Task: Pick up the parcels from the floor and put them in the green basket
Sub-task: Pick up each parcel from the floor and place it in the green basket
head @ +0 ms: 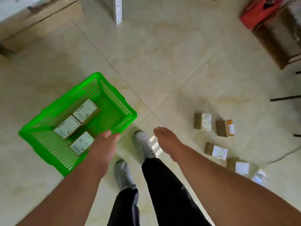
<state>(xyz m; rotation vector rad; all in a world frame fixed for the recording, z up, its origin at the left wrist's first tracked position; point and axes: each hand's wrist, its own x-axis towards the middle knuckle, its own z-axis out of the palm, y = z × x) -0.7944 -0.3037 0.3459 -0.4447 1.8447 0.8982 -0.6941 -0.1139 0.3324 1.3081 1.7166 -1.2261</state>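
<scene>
Three labelled cardboard parcels (76, 126) lie in a row inside the green basket (125, 101) on the tiled floor (162, 62). The left hand (104, 145) hangs over the basket's near corner, fingers loose and holding nothing. The right hand (166, 141) is right of the basket — fingers straight, together, empty. Four more parcels (218, 136) sit on the floor, well right of the basket.

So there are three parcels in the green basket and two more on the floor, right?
Not quite. The head view shows three parcels in the basket, but four on the floor, not two: and.
</scene>
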